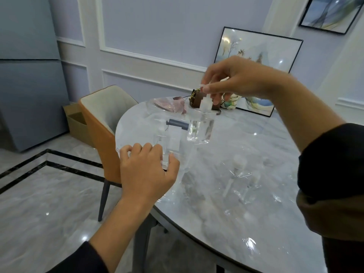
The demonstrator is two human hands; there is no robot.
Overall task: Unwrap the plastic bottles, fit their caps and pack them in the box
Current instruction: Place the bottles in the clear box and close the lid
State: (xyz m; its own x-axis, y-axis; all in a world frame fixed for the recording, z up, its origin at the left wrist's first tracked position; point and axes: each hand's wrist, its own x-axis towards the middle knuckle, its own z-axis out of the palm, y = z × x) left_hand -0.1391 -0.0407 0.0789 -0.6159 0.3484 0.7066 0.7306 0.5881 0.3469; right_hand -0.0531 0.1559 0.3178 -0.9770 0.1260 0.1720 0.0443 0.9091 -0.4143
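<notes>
My right hand [232, 81] is raised over the far side of the table and pinches the white top of a clear plastic bottle [200, 131], which hangs upright below my fingers. Just left of the bottle stands a clear plastic box [157, 133] with a dark grey clasp [177, 124]. My left hand [146, 172] grips the near edge of this box. Whether the bottle touches the box is unclear. Two white pump caps [239, 162] in clear wrapping lie on the table to the right, apart from both hands.
The round marble table [266, 138] carries crumpled clear wrapping [246, 192], a small brown bag [196, 98] and a pink item [169, 104] at the back. An orange and grey chair [98, 115] stands at the left, a cardboard box [75, 123] behind it. A framed picture [256, 52] leans on the wall.
</notes>
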